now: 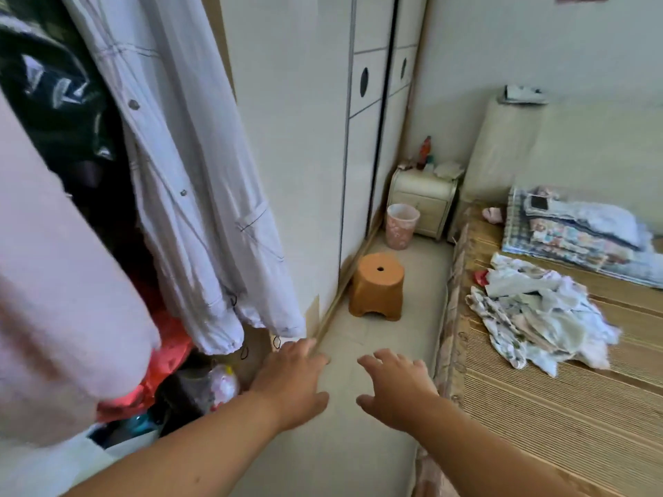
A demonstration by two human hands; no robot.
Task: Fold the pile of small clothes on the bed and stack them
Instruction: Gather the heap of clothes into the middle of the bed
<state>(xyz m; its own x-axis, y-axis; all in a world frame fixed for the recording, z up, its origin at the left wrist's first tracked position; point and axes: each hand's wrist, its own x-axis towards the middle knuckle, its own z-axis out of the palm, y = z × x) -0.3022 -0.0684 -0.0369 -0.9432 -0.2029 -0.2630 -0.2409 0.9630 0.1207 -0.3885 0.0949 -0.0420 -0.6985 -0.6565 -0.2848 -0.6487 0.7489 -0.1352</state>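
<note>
A loose pile of small clothes [538,310], white and pale with floral prints, lies on the bed [559,425], which has a woven straw mat on top. Both my arms reach forward over the floor beside the bed. My left hand [294,382] hovers near the wardrobe's bottom edge, fingers spread, holding nothing. Just left of the bed's edge is my right hand [394,389], also spread and empty. The pile is up and to the right of my right hand, well apart from it.
Folded quilts [581,234] are stacked at the bed's head. An orange plastic stool [376,285] stands on the floor, with a pink bin [401,226] and a cream nightstand [423,204] beyond. Garments [201,195] hang from the open wardrobe at left, above bags [172,360].
</note>
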